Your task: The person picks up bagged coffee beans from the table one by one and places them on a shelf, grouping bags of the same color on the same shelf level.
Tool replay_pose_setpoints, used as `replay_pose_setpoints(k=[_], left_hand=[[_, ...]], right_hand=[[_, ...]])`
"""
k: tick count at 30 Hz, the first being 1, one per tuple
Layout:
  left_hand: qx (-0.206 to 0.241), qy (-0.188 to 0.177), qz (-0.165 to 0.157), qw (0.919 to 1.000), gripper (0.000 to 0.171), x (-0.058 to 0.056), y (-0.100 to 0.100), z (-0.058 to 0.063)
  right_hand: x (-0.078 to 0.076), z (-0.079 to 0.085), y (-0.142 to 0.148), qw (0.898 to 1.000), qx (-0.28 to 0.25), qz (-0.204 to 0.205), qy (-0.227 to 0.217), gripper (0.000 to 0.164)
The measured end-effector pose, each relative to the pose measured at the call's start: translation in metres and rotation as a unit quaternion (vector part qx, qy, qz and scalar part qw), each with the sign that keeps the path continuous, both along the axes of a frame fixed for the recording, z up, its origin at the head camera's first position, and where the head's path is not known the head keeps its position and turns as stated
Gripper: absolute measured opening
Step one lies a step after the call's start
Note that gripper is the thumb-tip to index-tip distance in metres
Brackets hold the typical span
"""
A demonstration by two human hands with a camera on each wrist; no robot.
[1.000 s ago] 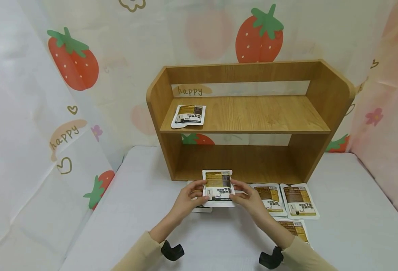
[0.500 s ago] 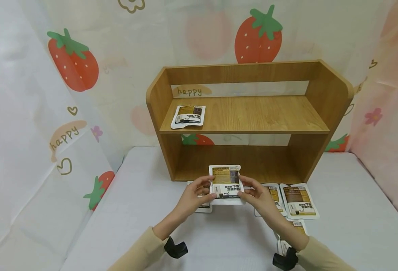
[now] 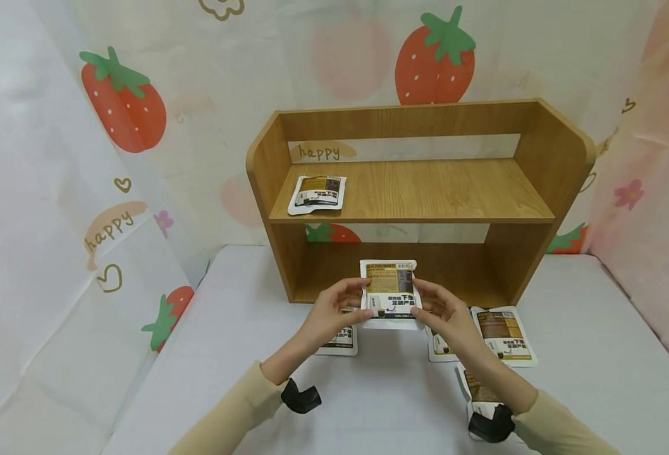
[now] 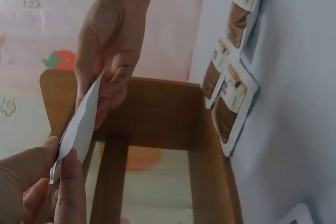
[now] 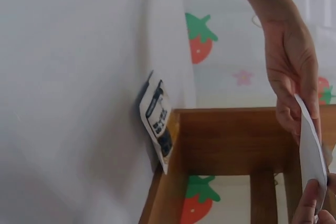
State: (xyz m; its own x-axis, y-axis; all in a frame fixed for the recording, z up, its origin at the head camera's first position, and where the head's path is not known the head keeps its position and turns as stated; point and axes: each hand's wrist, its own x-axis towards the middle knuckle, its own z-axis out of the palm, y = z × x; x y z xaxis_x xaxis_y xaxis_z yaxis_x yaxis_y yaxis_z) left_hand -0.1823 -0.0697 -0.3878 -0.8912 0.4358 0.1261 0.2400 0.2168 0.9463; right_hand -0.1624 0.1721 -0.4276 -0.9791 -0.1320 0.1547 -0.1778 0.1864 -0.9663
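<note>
Between both hands, a flat white-edged pouch (image 3: pixel 390 292) with a brown and gold label is held up in front of the shelf's lower level. My left hand (image 3: pixel 336 311) pinches its left edge between thumb and fingers. On its right edge, my right hand (image 3: pixel 447 314) has the same kind of pinch. Seen edge-on in the left wrist view, the pouch (image 4: pixel 81 121) is thin and slightly bowed. The right wrist view also shows the pouch (image 5: pixel 311 153) from its side, with fingers at both ends.
A two-level wooden shelf (image 3: pixel 414 189) stands at the back, one pouch (image 3: pixel 317 194) lying on its upper board at left. On the white table (image 3: pixel 209 379), another pouch (image 3: pixel 341 338) lies behind my left hand. Several more, including one pouch (image 3: pixel 504 335), lie at right, partly behind my right arm.
Both hands have carried the held pouch up and to the right, toward the shelf. More of the pouch lying behind my left hand now shows.
</note>
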Motion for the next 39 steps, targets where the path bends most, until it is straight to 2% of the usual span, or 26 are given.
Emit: replay_pose_setpoints(k=[17,24,33,36,39], left_hand=[[0.018,0.033,-0.003,0.9993,0.050,-0.007,0.003,0.024],[0.028,0.050,-0.001,0.9983,0.050,-0.009,0.004,0.029],[0.033,0.083,0.006,0.9959,0.050,-0.032,0.008,0.021],[0.032,0.094,0.005,0.9950,0.051,-0.031,0.011,0.032],[0.025,0.124,0.012,0.9919,0.051,-0.026,0.014,0.047]], right_hand=[[-0.007,0.025,0.003,0.999,0.009,-0.012,0.049,0.052],[-0.010,0.034,0.003,0.999,0.003,-0.003,0.054,0.053],[-0.017,0.050,0.008,0.997,-0.005,-0.002,0.073,0.052],[-0.021,0.055,0.009,0.997,-0.006,-0.007,0.080,0.052],[-0.025,0.059,0.011,0.996,-0.011,-0.012,0.083,0.053]])
